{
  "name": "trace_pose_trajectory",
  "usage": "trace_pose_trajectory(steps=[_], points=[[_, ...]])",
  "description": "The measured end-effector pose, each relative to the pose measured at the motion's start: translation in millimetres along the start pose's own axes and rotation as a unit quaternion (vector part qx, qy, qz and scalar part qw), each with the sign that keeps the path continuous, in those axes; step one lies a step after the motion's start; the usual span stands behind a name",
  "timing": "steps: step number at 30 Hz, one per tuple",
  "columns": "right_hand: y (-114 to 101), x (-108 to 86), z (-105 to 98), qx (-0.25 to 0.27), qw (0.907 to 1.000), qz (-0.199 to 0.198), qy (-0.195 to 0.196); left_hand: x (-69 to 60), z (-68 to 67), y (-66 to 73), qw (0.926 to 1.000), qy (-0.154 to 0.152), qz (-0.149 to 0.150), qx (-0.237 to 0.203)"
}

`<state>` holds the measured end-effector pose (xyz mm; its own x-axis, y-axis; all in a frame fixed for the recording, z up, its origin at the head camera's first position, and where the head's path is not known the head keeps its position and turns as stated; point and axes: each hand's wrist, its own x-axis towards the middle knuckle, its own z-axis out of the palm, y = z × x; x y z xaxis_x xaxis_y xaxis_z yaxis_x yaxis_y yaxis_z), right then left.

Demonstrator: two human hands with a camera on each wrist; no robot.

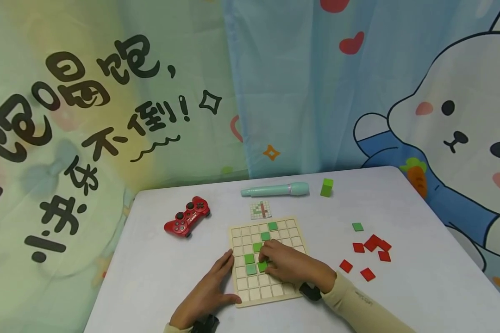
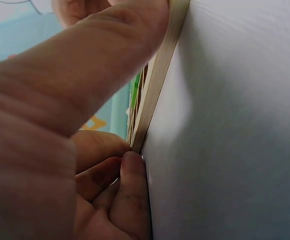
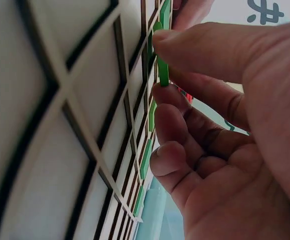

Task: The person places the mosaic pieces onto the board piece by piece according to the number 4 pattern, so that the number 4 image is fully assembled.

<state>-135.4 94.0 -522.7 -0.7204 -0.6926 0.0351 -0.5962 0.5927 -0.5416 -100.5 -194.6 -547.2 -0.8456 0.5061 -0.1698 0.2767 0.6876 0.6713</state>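
Note:
A wooden grid board (image 1: 266,292) lies on the table, with several green tiles (image 1: 249,258) set in its cells in a roughly diagonal line. My right hand (image 1: 287,262) is over the middle of the board and pinches a green tile (image 3: 162,70) between thumb and fingertips. In the right wrist view that tile stands on edge to the grid, close to its surface. My left hand (image 1: 211,286) rests along the board's left side, thumb by the near corner and fingers against the edge. The left wrist view shows fingertips touching the board's wooden side (image 2: 157,85).
Several red tiles (image 1: 346,266) and one green tile (image 1: 358,226) lie loose to the right. Behind the board are a small pattern card (image 1: 260,210), a teal marker-like tube (image 1: 275,190) and a green block (image 1: 327,188). A red game controller (image 1: 187,217) sits at left.

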Motion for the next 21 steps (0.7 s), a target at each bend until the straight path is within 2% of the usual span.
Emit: trace_pose_trajectory(steps=[9, 13, 21], points=[[-2.1, 1.5, 0.2, -0.013, 0.9998, -0.011, -0.004, 0.9, -0.3, -0.9, 1.0000, -0.004, -0.007, 0.003], [-3.2, 3.6, -1.7, -0.022, 0.9996, -0.020, 0.002, 1.4, -1.3, -1.2, 0.9999, 0.004, 0.002, 0.009], [-3.2, 10.0, 1.6, 0.019, 0.9996, 0.013, -0.017, 0.0, 0.3, -1.0, 1.0000, 0.004, 0.002, 0.005]])
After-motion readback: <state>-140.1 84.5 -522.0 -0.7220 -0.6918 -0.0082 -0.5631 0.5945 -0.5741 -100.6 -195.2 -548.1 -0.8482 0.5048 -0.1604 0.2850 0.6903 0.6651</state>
